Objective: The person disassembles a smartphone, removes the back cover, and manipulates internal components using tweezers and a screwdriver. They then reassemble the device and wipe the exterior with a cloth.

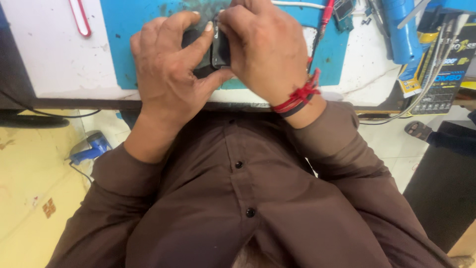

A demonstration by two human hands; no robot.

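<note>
While both hands gripped small black device [218,47] over blue mat [134,30] near counter [54,59] front edge: left hand [171,74] curled around it, right hand [263,49] pinched top. Best keep grip even, press gently, device low over mat.

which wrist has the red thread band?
The right hand: a red thread band wraps its wrist. The left hand has a bare wrist. Both grip the small black device.

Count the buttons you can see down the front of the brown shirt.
2. One button sits in the middle of the brown shirt, below the wrists; the other button lies further down the same placket. More may be hidden by the forearms or folds.
</note>
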